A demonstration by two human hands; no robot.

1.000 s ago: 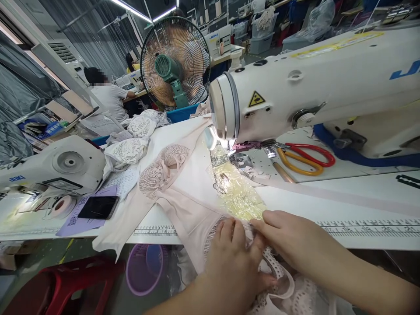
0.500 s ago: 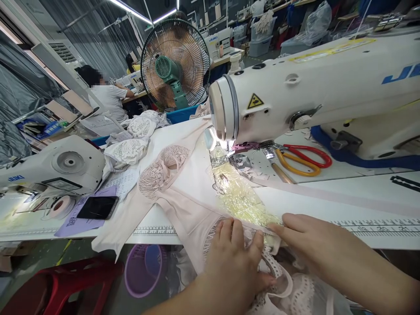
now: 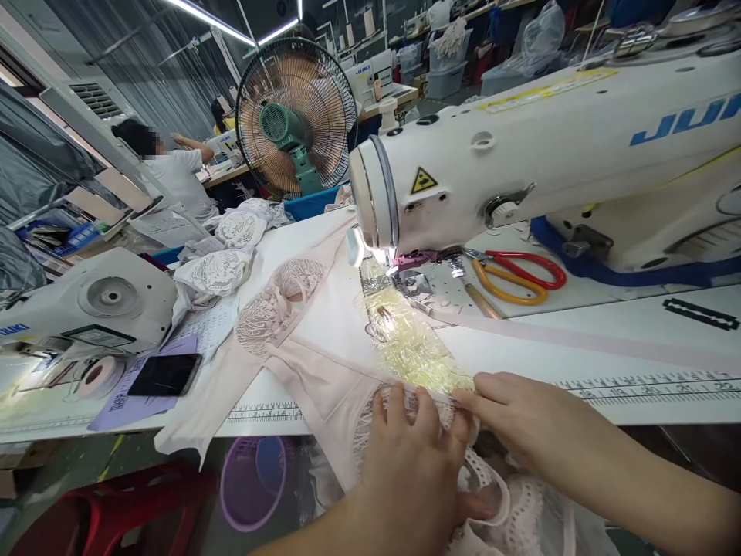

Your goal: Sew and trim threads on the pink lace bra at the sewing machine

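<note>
A pale pink lace bra [image 3: 301, 340] lies across the white table [image 3: 579, 347] and hangs over its front edge. My left hand [image 3: 414, 455] lies on the lace band at the edge, fingers stretched flat over the fabric. My right hand [image 3: 515, 421] rests just to its right, fingers pressed on the same band and on a thin pink elastic strip [image 3: 579, 337] that runs right across the table. Both hands sit in front of the white sewing machine [image 3: 521, 147], whose lit needle area [image 3: 385, 266] is a short way beyond the fingertips.
Red and yellow scissors [image 3: 515, 278] lie under the machine arm. White lace pieces [image 3: 223, 266], a phone [image 3: 165, 374] and a second machine [image 3: 86, 301] are at left. A fan [image 3: 295, 116] stands behind. A purple bin [image 3: 255, 479] and red stool [image 3: 116, 510] are below. A person sits far left.
My right hand slid right along the band, then back left towards my left hand. The view shifted slightly right. My left hand stayed on the lace.
</note>
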